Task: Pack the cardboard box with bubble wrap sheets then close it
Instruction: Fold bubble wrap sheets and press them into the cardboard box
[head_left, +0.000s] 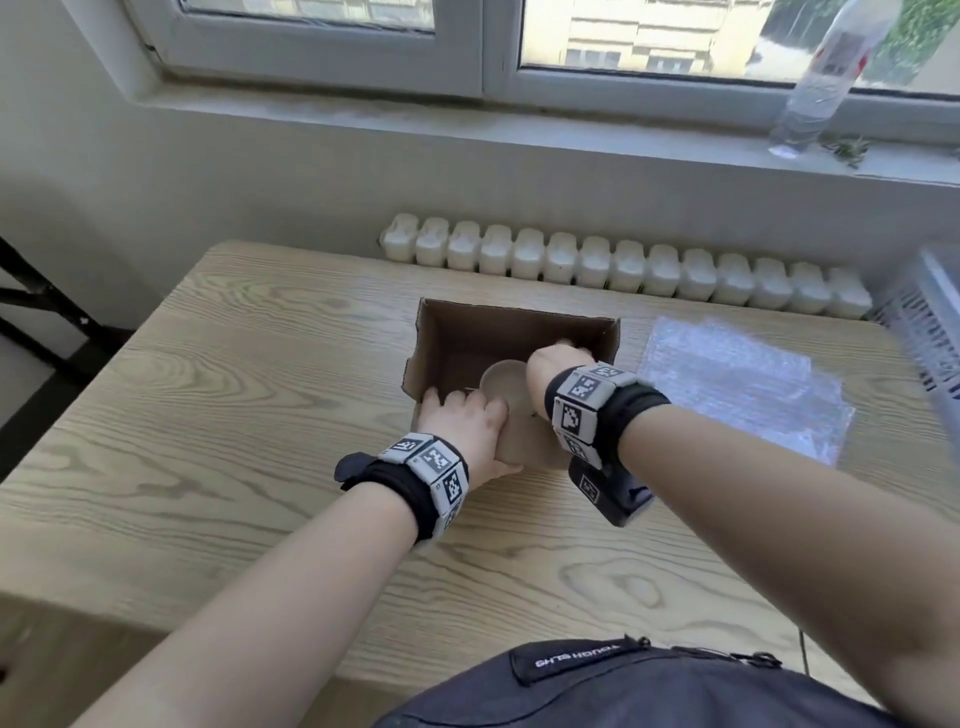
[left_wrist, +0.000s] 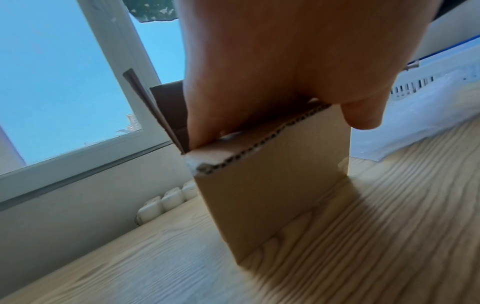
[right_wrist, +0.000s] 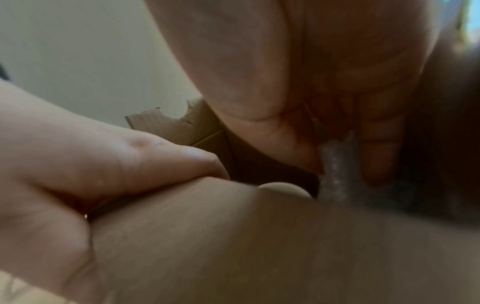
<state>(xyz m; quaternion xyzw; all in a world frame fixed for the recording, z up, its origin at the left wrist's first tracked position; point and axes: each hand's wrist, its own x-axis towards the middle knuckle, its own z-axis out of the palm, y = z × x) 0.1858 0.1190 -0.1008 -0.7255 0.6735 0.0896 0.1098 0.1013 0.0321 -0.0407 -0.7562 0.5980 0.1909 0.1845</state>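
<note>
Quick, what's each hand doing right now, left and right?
Left hand: grips the near wall of the cardboard box, fingers hooked over its edge.
Right hand: inside the box, pinching a bubble wrap sheet.

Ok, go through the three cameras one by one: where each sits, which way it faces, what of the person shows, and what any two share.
Head: on the head, facing forward and down at the table; both forearms, left hand and right hand at the box, bubble wrap to the right.
Left wrist: low, along the left hand gripping the box's near wall, towards the window.
Right wrist: close, blurred; right hand reaching into the box, some bubble wrap at its fingers.
Shared: all three show the box and the left hand.
</note>
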